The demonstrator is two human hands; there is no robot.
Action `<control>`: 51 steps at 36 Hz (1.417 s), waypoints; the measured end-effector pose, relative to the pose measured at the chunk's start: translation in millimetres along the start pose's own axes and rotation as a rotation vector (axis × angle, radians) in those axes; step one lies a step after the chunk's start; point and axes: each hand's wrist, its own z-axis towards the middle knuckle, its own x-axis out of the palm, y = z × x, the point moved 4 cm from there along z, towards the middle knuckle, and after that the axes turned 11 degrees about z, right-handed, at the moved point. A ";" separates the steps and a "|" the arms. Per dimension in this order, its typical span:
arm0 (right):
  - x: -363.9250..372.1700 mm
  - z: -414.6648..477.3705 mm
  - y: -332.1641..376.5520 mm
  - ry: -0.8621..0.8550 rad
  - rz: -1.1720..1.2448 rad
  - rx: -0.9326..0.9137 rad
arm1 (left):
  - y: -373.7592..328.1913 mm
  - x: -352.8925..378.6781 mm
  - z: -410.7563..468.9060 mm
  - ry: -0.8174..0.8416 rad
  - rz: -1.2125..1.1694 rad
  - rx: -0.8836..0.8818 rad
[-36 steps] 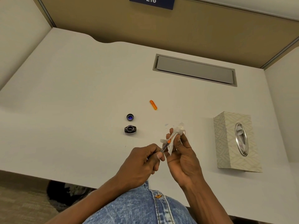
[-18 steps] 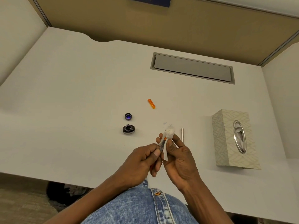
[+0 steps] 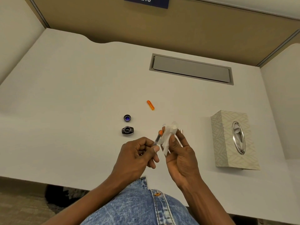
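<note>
My left hand (image 3: pixel 136 157) grips a thin clear tube with an orange tip (image 3: pixel 158 137), pointing up and to the right. My right hand (image 3: pixel 180 153) pinches a crumpled white tissue (image 3: pixel 168 135) right beside that orange tip. Both hands hover over the white desk (image 3: pixel 73 103) near its front edge. A small open ink bottle (image 3: pixel 127 131) stands on the desk to the left of my hands, with its cap (image 3: pixel 127 118) just behind it. An orange cap (image 3: pixel 150 105) lies farther back.
A patterned tissue box (image 3: pixel 233 140) stands at the right. A grey cable hatch (image 3: pixel 191 69) is set into the back of the desk. A thin pale rod (image 3: pixel 182 131) lies behind my right hand. Partition walls close in the desk.
The tissue has come off the tube's orange tip, which now shows bare beside it. Both hands stay in nearly the same spot.
</note>
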 end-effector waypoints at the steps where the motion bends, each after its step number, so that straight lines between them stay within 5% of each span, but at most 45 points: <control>1: -0.4 -1.7 -2.4 0.000 -0.006 0.008 | -0.5 0.8 0.2 0.010 -0.001 0.006; 13: 1.5 -13.2 -14.9 0.095 -0.225 0.035 | -0.7 -0.7 -6.3 -0.020 0.099 0.044; 23: 9.8 -13.1 -14.3 0.118 -0.146 -0.015 | -5.4 -3.4 -8.8 -0.108 0.232 0.117; 34: 1.5 -16.9 -9.6 0.050 -0.097 0.017 | -2.3 4.8 -13.6 0.053 0.062 0.051; 51: 8.7 -21.8 -6.0 0.161 -0.022 0.116 | -2.0 13.5 -20.6 0.113 0.308 0.154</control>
